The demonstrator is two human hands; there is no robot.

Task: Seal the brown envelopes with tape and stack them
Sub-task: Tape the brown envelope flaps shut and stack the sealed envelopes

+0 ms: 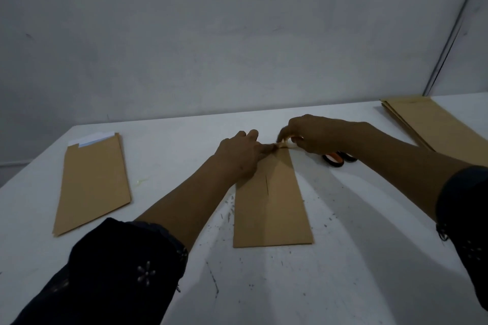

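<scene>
White table (343, 272) bearing a brown envelope (274, 208): left hand (241, 154) presses its top edge with straight fingers; right hand (309, 136) pinches tape (286, 145) there.

Plain workroom: bare grey wall (237, 34), scuffed white table (343, 272), envelope stacks (92, 182).

A white table (343, 285), scuffed with dark specks, stands against a plain grey wall (211, 34). The light is dim.
</scene>
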